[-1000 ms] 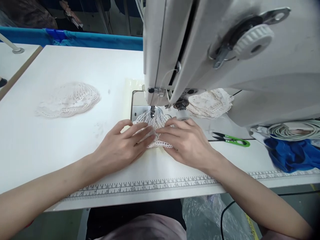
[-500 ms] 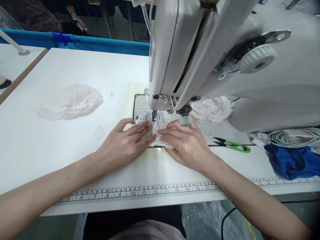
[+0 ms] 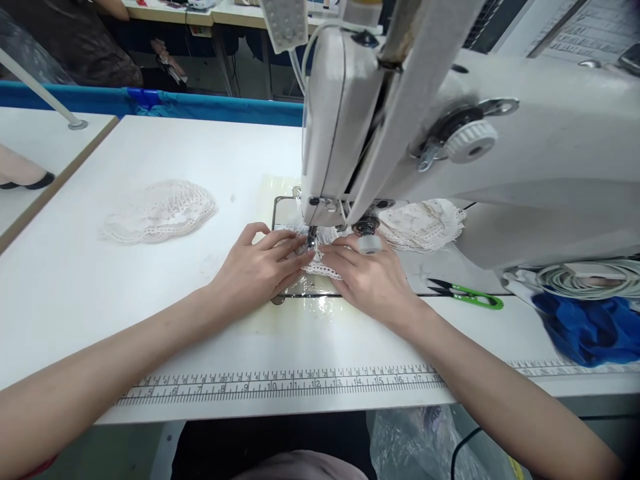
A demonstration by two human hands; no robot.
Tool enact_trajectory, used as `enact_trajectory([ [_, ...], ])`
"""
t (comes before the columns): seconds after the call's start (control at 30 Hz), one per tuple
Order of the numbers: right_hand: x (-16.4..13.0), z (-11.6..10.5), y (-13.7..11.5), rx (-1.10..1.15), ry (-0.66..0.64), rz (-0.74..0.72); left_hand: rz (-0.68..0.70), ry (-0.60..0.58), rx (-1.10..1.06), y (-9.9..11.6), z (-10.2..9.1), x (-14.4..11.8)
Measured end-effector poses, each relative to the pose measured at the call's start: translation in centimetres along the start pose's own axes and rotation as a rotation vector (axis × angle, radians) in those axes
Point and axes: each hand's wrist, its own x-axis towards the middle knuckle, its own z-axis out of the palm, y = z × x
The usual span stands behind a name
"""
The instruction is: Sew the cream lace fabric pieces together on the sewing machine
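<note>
Pressing flat near the centre of the frame, the left hand (image 3: 255,265) and right hand (image 3: 370,277) lie palm down with fingers spread on a small white lace piece (image 3: 323,257). Their fingertips nearly meet just below the needle (image 3: 310,235) of the sewing machine (image 3: 450,147), which fills the upper right. The lace seems to sit under the presser foot, though fingers hide most of it. A finished lace piece (image 3: 157,212) lies at centre left on the white table (image 3: 75,287). Another lace pile (image 3: 423,223) rests behind the machine head. Green thread snips (image 3: 467,292) lie right of the hands, well apart.
</note>
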Motion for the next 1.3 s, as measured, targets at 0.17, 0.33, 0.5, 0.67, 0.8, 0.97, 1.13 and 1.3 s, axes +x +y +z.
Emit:
enact_trajectory([
  [0.17, 0.0, 0.3, -0.2, 0.03, 0.132, -0.019, -0.064, -0.02, 0.009, 0.5, -0.6, 0.1],
  [0.33, 0.2, 0.9, 0.2, 0.21, 0.179, 0.2, -0.198, -0.204, -0.212, -0.2, -0.8, 2.0],
  [0.5, 0.3, 1.3, 0.4, 0.162, 0.148, 0.279, -0.26, -0.311, -0.489, -1.7, -0.6, 3.8],
  [0.67, 0.3, 1.0, 0.4, 0.164, 0.153, 0.272, -0.271, -0.311, -0.7, -2.2, -1.1, 3.6],
  [0.8, -0.1, 0.3, 0.0, 0.228, 0.129, 0.103, -0.151, -0.185, -0.508, -1.1, -1.0, 2.1],
  [0.97, -0.8, -0.3, -0.6, 0.118, 0.091, -0.09, 0.051, 0.079, -0.06, 1.2, -0.6, 0.0],
  [1.13, -1.0, -0.3, -0.5, 0.11, 0.088, -0.115, 0.109, 0.008, 0.12, 2.3, -1.3, -0.7],
  [1.3, -1.1, -0.3, -0.5, 0.088, 0.07, -0.117, 0.09, -0.032, 0.139, 2.4, -1.6, -0.8],
])
